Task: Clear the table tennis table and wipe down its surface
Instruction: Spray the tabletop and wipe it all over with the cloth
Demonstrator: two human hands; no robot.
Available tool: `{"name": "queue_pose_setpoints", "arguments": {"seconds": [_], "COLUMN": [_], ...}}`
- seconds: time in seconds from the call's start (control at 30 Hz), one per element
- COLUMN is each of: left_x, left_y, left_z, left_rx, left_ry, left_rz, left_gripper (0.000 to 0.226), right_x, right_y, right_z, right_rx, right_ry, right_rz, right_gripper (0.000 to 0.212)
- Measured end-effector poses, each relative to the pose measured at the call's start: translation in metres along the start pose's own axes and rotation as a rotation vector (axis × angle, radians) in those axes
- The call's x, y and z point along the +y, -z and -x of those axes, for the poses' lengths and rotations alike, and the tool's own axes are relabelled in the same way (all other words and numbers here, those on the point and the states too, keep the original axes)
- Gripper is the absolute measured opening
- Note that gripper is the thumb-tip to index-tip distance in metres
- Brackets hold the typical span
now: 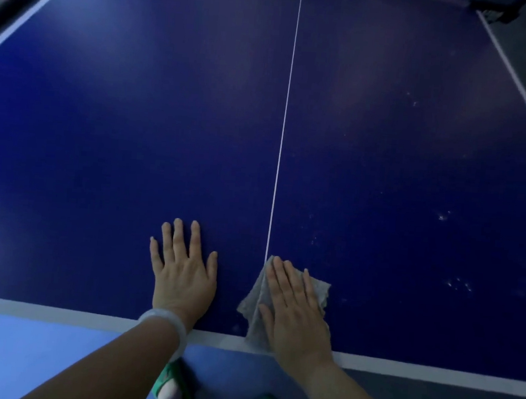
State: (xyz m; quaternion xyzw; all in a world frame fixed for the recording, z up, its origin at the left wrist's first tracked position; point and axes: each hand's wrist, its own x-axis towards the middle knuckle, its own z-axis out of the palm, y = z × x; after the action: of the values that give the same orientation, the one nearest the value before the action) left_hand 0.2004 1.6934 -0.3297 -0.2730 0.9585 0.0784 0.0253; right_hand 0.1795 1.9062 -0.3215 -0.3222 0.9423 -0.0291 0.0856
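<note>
The table tennis table [136, 128] filled nearly the whole view, a smooth, dark blue sheet edged with white bands, and a thin white centre line [284, 123] ran straight away from the person toward the far end. Small pale specks [442, 215] dotted the blue to the right of that line, some of them just beyond the cloth. Beneath the near edge lay a lighter blue floor [26, 354], and two green sandals [174, 383] showed there between the forearms. A pale, glossy bangle [166, 323] circled the left wrist. Dark, unclear shapes sat past the far right corner. The left hand [183, 274] lay flat on the bare surface left of the centre line, fingers straight and spread, holding nothing. The right hand [296, 310] was pressed palm-down on a grey cloth [256, 298], its fingers straight and close together rather than curled round the fabric. The cloth was thin, soft and rumpled, with ragged edges, and lay at the near edge of the table, just where the centre line met the white border; one corner overlapped that border. Its long axis ran roughly from the near edge away from the person, leaning slightly left, with a pointed corner touching the centre line.
</note>
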Motion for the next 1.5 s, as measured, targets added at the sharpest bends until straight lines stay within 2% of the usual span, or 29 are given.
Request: {"name": "queue_pose_setpoints", "arguments": {"seconds": [0.07,0.13,0.23,0.3,0.4,0.47,0.57,0.67,0.77,0.83,0.97,1.1,1.13,1.2,1.27,1.37,1.43,1.5], "left_x": [0.001,0.002,0.001,0.000,0.001,0.001,0.001,0.000,0.001,0.001,-0.001,-0.002,-0.002,-0.002,-0.002,-0.002,-0.003,-0.003], "left_y": [0.000,0.000,0.001,0.002,0.002,0.002,0.002,0.000,-0.002,-0.002,-0.001,0.001,0.001,0.000,0.000,0.000,0.001,0.002], "left_z": [0.001,0.000,0.001,0.001,0.000,0.000,0.001,0.001,0.000,0.000,-0.001,0.000,0.000,0.000,0.000,0.000,0.001,0.001], "left_rx": [0.011,0.012,0.002,0.003,-0.006,-0.014,-0.004,0.007,0.013,0.007,-0.013,0.001,0.003,0.003,0.002,-0.002,-0.007,-0.011], "left_ry": [0.006,0.005,0.006,0.005,0.007,0.004,0.003,0.006,0.000,0.000,-0.006,-0.013,-0.013,-0.011,-0.012,-0.012,-0.016,-0.014], "left_rz": [0.010,0.010,0.006,0.011,0.010,0.001,0.005,0.002,0.001,-0.001,-0.007,0.005,0.006,0.009,0.012,0.011,0.015,0.018], "left_gripper": [0.067,0.067,0.071,0.069,0.069,0.069,0.069,0.069,0.069,0.070,0.069,0.069,0.068,0.068,0.067,0.066,0.065,0.065], "right_x": [0.021,0.035,0.039,0.025,-0.004,-0.007,0.019,0.056,0.047,0.013,-0.047,-0.023,-0.014,-0.011,-0.034,-0.070,-0.059,-0.029], "right_y": [0.005,0.012,0.021,0.019,0.005,-0.001,0.007,0.027,0.034,0.024,-0.002,-0.008,-0.005,0.000,0.002,-0.010,-0.013,-0.012], "right_z": [-0.026,-0.058,-0.084,-0.072,-0.033,-0.025,-0.068,-0.134,-0.156,-0.133,-0.043,0.001,-0.001,-0.011,-0.018,-0.007,0.008,0.023], "right_rx": [-0.011,-0.020,0.015,0.109,0.188,0.146,0.069,0.029,-0.033,0.004,0.090,0.071,0.059,0.060,0.095,0.103,0.063,0.027], "right_ry": [-0.037,-0.183,-0.427,-0.459,-0.376,-0.291,-0.175,-0.320,-0.447,-0.412,-0.231,-0.046,-0.071,-0.234,-0.362,-0.236,-0.110,-0.078], "right_rz": [0.065,0.094,-0.030,-0.071,-0.090,-0.085,0.030,-0.050,-0.091,-0.069,-0.011,0.070,0.094,0.079,0.022,0.018,0.062,0.118], "right_gripper": [0.063,0.062,0.064,0.066,0.066,0.063,0.063,0.061,0.063,0.066,0.067,0.065,0.064,0.065,0.068,0.070,0.070,0.069]}}
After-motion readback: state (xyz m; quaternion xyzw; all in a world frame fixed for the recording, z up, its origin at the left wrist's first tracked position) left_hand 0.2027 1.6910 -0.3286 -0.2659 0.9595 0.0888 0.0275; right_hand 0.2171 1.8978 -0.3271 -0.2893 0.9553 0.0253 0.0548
